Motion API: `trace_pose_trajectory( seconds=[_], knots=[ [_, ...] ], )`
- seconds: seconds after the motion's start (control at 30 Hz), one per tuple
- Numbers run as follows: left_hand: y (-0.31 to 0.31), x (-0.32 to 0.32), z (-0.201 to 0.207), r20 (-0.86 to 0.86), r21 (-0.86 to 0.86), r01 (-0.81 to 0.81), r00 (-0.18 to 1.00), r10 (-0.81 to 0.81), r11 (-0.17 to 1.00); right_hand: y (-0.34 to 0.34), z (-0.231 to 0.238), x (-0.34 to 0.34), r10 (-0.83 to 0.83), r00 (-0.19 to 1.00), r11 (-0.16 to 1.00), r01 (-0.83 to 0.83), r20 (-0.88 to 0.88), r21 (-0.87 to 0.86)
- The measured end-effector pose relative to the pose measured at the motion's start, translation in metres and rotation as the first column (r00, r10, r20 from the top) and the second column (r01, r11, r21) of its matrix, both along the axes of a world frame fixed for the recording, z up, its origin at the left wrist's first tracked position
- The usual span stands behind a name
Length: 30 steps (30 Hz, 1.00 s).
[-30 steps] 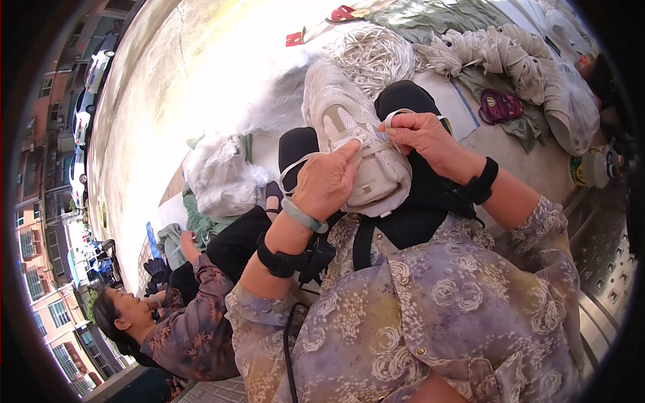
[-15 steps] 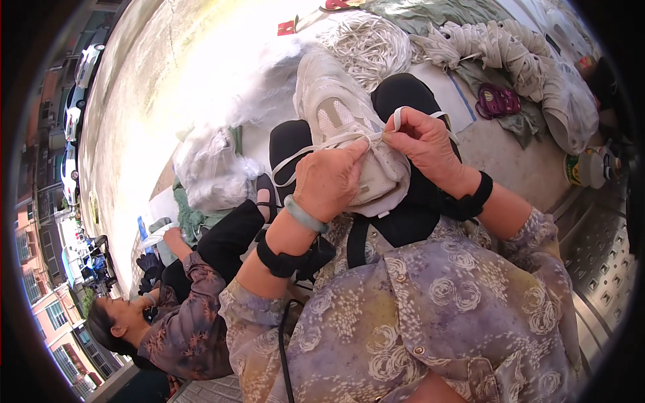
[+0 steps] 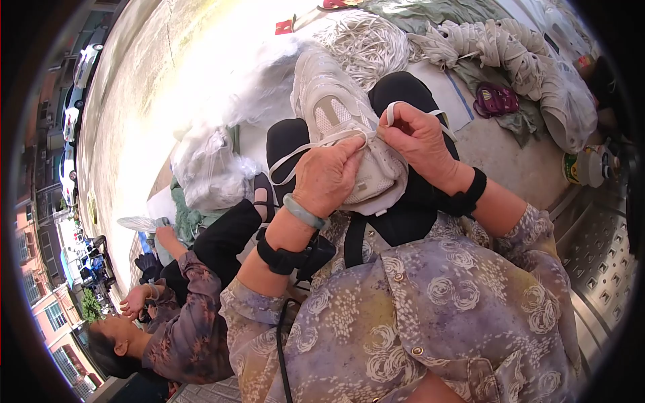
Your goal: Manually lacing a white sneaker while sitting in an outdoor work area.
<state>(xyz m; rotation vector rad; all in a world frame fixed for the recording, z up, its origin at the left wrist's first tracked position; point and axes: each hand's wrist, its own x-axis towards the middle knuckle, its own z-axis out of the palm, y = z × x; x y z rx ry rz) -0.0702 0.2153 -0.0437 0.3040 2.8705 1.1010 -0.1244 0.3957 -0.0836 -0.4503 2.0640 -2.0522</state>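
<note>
A white sneaker (image 3: pixel 328 91) rests across my lap between my knees, its toe pointing away and its heel toward me. White shoelace (image 3: pixel 290 161) runs over its opening and loops out past both hands. My left hand (image 3: pixel 327 171) is closed at the left of the shoe opening, thumb and forefinger pinching the lace. On the right, my right hand (image 3: pixel 418 138) pinches the lace close to the left fingertips, and a loop of it stands up above the fingers. The fingers partly cover the spot where the lace strands meet.
A pile of white laces (image 3: pixel 369 47) lies ahead, with a long row of bundled white shoes (image 3: pixel 500 50) to its right. A purple item (image 3: pixel 496 99) and a plastic bottle (image 3: pixel 591 166) are on the right. Plastic bags (image 3: pixel 211 168) and a seated person (image 3: pixel 191 316) are on the left.
Both my hands keep their pinch on the lace and have barely shifted. The person at left has raised a hand away from the face and holds a pale shoe-like item higher.
</note>
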Motion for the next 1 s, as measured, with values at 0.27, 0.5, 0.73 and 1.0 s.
trace_pose_trajectory(
  seconds=[0.27, 0.5, 0.73, 1.0],
  knots=[
    [0.0, -0.001, 0.001, 0.055, -0.009, -0.004, 0.998, 0.004, 1.0, -0.005, 0.002, -0.006, 0.129, 0.936, 0.972, -0.054, -0.327, 0.23],
    [-0.022, 0.0, 0.009, 0.385, 0.699, -0.357, 0.918, 0.095, 0.62, 0.013, 0.009, -0.013, 0.123, 0.99, 0.856, -0.071, -0.069, 0.511],
    [-0.017, 0.005, 0.04, 0.288, 0.949, -0.311, 0.92, 0.266, 0.045, -0.034, 0.063, 0.005, 0.316, 0.928, 0.948, -0.314, -0.198, 0.044],
    [-0.009, 0.009, 0.047, 0.207, 0.977, -0.21, 0.917, 0.342, -0.028, -0.048, 0.067, 0.025, 0.566, 0.724, 0.817, -0.556, 0.394, -0.151]
  ],
)
